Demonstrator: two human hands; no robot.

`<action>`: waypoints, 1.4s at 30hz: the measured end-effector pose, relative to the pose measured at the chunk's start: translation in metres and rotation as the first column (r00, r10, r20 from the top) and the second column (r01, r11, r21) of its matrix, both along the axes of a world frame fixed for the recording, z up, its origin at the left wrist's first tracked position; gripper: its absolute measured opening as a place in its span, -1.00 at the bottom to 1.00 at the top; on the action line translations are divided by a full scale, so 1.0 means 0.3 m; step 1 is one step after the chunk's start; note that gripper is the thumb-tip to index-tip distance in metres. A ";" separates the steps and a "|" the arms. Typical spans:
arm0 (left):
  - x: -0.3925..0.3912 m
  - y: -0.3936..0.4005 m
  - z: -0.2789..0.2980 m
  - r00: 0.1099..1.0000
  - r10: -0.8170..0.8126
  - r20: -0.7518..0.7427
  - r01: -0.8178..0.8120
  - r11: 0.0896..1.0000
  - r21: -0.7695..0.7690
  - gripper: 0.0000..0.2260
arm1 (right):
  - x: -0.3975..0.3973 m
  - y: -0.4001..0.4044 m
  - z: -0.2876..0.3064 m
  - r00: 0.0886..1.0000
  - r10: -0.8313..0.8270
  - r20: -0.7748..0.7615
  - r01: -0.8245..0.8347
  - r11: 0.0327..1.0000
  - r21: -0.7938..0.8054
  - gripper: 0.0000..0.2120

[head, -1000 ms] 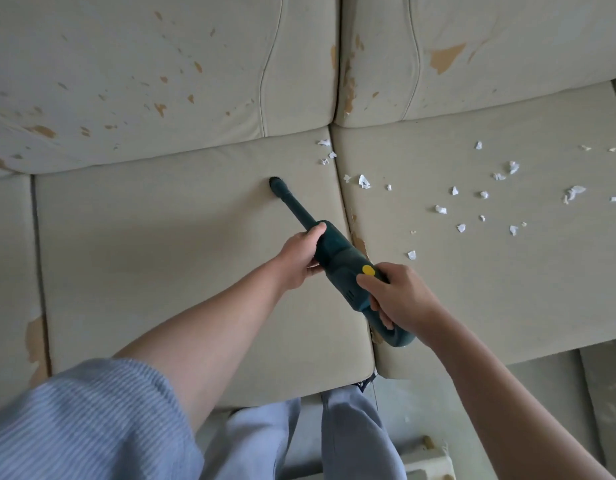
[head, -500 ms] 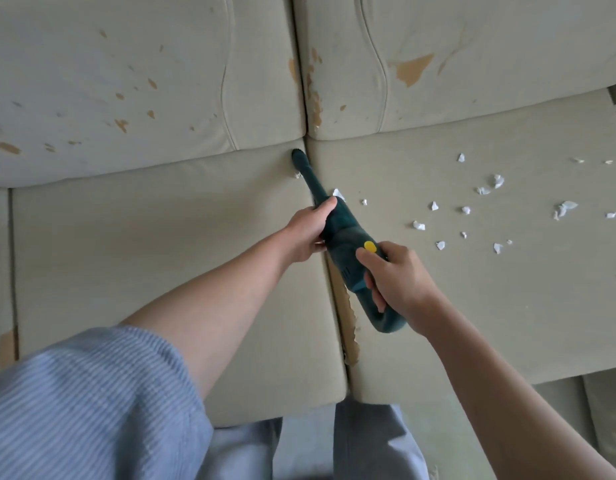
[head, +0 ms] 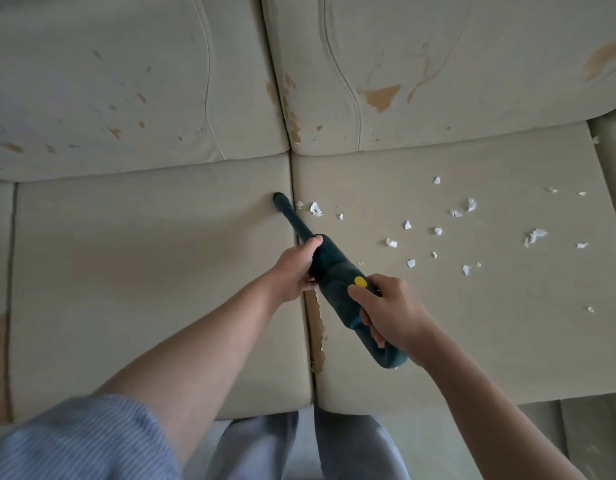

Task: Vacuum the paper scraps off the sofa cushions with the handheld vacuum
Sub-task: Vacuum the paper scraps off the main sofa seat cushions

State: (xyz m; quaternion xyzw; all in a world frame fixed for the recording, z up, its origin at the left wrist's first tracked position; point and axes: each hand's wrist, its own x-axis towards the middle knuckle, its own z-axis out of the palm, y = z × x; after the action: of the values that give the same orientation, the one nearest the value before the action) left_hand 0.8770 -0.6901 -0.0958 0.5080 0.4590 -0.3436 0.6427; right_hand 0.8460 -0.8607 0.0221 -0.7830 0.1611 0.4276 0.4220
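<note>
We see both hands on the handheld vacuum (head: 337, 278), dark teal, lying diagonally over the seam between two seat cushions. Right hand (head: 391, 315) grips the rear handle, fingers (head: 367, 318) curled round it from below, thumb (head: 360, 293) laid along the top just beside the yellow button (head: 360, 282); we can't tell if the thumb actually touches the button. Left hand (head: 294, 271) clasps the front of the body where the nozzle starts, thumb up over the top edge, other fingers wrapped under and mostly hidden. Neither hand is slack, both clenched around the tool. Nozzle tip (head: 278, 196) sits on the left seat cushion (head: 143, 271), right next to the seam, tube angled back toward the person. Paper scraps (head: 438, 231) lie scattered on the right seat cushion (head: 490, 323), white torn bits; nearest ones, a crumpled scrap (head: 315, 209) and a tiny one beside it, are just right of the nozzle tip across the seam, not touching it. Larger scrap (head: 534, 235) farther right, a few more toward the far edge. We see none on the left cushion. Sofa back cushions (head: 126, 81) show worn orange-brown patches; peeled edge (head: 317, 334) along the seam under the vacuum. Striped blue sleeve (head: 74, 441) at lower left, pale trousers at bottom centre.
</note>
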 end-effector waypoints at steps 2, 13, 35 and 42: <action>-0.019 -0.017 -0.007 1.000 -0.019 -0.017 0.019 1.000 -0.006 -0.67 | -0.013 -0.018 0.004 1.000 -0.006 -0.018 0.005 1.000 -0.004 -0.73; -0.113 -0.025 -0.019 0.997 -0.049 0.058 0.057 0.988 -0.142 -0.73 | -0.129 -0.046 0.005 0.998 0.000 0.061 0.005 0.997 -0.073 -0.73; -0.113 -0.186 -0.005 0.970 -0.222 0.097 0.238 0.949 -0.208 -0.60 | -0.203 -0.161 0.045 0.990 -0.135 0.050 0.142 0.975 -0.172 -0.72; -0.094 -0.190 -0.027 0.988 -0.103 0.114 0.120 0.981 -0.153 -0.60 | -0.148 -0.187 0.012 0.994 -0.044 0.105 0.059 0.989 -0.139 -0.73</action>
State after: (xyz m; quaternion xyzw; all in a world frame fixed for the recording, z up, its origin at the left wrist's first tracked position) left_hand 0.8490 -0.7472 -0.1040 0.4976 0.3662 -0.3872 0.6844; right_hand 0.8016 -0.9168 0.0258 -0.8273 0.1895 0.3637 0.3838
